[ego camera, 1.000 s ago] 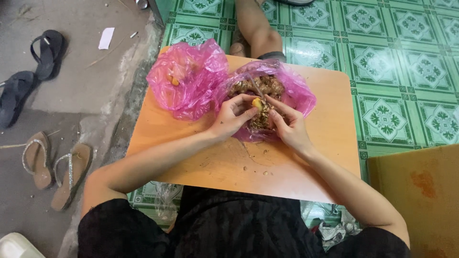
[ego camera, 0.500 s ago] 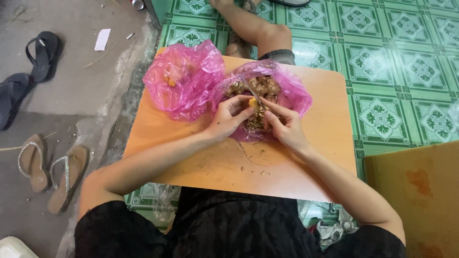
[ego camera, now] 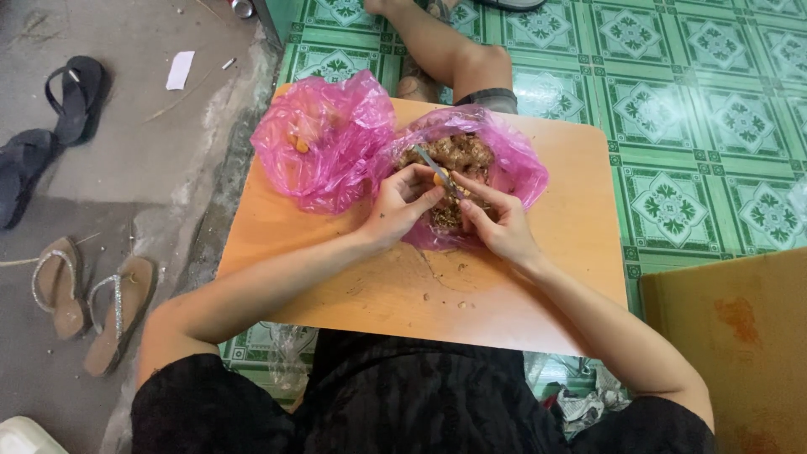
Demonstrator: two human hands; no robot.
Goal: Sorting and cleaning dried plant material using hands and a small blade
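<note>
**Pink bags and a small knife on an orange table**

Orange and smooth, the low table (ego camera: pixel 555 286) carries two pink plastic bags side by side. The far-left bag (ego camera: pixel 324 139) is bunched up and shows a few yellow-orange bits through its film. The second bag (ego camera: pixel 513 164), touching it on the right, lies open with a heap of brown peelings (ego camera: pixel 458 155) inside.

Both hands work right over that open bag. The left hand (ego camera: pixel 399 206) is curled, fingers pinching a small yellow-orange piece (ego camera: pixel 439 177) at its tips. The right hand (ego camera: pixel 496 223) is clenched around a small knife (ego camera: pixel 433 164), whose thin grey blade points up and left, resting against the yellow piece. The two hands are touching or nearly so at the fingertips.

Brown crumbs (ego camera: pixel 445 294) are scattered on the tabletop just in front of the hands. Another person's bare leg (ego camera: pixel 445 50) lies on the green patterned tiles (ego camera: pixel 672 101) beyond the table. Sandals (ego camera: pixel 92 303) sit on the grey concrete at left.
</note>
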